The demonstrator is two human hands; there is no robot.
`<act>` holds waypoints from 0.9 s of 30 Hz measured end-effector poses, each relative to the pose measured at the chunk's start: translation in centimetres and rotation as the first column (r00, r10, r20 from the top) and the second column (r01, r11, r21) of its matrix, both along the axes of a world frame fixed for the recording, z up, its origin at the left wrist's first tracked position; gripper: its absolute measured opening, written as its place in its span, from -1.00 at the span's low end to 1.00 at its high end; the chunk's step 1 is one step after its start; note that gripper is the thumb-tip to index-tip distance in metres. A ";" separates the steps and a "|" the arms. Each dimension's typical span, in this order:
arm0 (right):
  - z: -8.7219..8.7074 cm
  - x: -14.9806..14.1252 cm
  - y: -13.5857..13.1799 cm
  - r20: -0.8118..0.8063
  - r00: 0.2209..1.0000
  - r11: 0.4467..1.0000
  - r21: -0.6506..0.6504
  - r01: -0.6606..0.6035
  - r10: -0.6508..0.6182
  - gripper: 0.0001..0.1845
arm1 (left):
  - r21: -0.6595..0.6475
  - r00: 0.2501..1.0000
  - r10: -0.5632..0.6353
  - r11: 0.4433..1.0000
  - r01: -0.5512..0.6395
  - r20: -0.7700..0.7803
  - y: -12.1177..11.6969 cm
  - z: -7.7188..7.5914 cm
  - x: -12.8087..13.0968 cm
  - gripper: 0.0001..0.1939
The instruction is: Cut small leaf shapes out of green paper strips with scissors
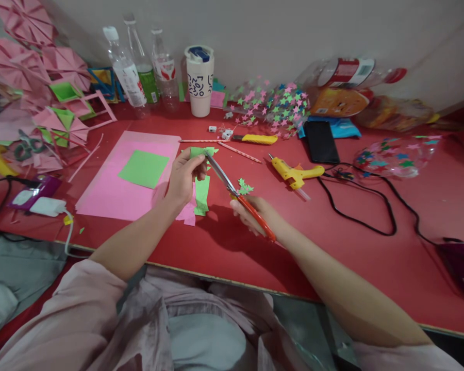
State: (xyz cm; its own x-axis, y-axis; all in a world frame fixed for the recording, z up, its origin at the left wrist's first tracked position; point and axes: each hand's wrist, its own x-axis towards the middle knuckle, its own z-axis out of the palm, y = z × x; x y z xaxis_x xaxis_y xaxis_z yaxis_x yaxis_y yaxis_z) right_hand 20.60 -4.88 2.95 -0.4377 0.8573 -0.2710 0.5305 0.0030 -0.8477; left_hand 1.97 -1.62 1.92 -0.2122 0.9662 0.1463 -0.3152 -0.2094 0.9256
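Between thumb and fingers, my left hand [185,175] pinches a small green paper piece [197,151]. My right hand [257,214] is closed around the red handles of a pair of scissors [224,178], whose blade tips meet the edge of that piece. Just right of the blades lies a little heap of green paper stars [245,187]. Under and beside my left hand are a green paper strip [202,196] and pink scraps [187,211]. A green square sheet [144,169] rests on large pink sheets [104,180] to the left.
A yellow glue gun [294,172], a yellow cutter knife [259,139] and a black phone [321,141] lie to the right. Bottles [126,72], a white tumbler [200,85] and star-filled bags [288,105] line the wall. Folded pink paper shapes [34,62] crowd the left. A black cable [371,226] loops at right.
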 end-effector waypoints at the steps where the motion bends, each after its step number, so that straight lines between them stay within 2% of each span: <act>1: 0.0 0.0 0.0 -0.002 1.000 1.000 -0.006 0.003 -0.003 -0.49 | -0.001 1.000 0.001 1.000 -0.001 0.001 0.0 0.0 0.0 -0.86; 10: 0.8 -0.2 -0.2 -0.009 1.000 1.000 -0.010 0.029 -0.029 -0.51 | -0.007 1.000 0.003 1.000 -0.003 -0.001 0.1 -0.1 0.0 -0.86; 19: 0.5 -0.1 -0.1 0.015 1.000 0.999 0.047 0.018 -0.019 -0.50 | -0.005 1.000 0.007 1.000 -0.007 0.012 0.0 0.1 0.1 -0.88; 27: 0.3 0.0 0.0 0.018 1.000 0.999 0.042 0.025 -0.026 -0.49 | -0.006 1.000 0.009 1.000 -0.009 0.002 0.0 -0.1 0.1 -0.86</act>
State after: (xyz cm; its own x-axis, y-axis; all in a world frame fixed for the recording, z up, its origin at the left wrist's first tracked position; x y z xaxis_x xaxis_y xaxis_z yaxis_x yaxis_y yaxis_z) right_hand 20.59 -4.88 3.24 -0.4111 0.8786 -0.2430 0.5466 0.0242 -0.8371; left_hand 2.05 -1.57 1.85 -0.2216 0.9650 0.1400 -0.3155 -0.2068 0.9261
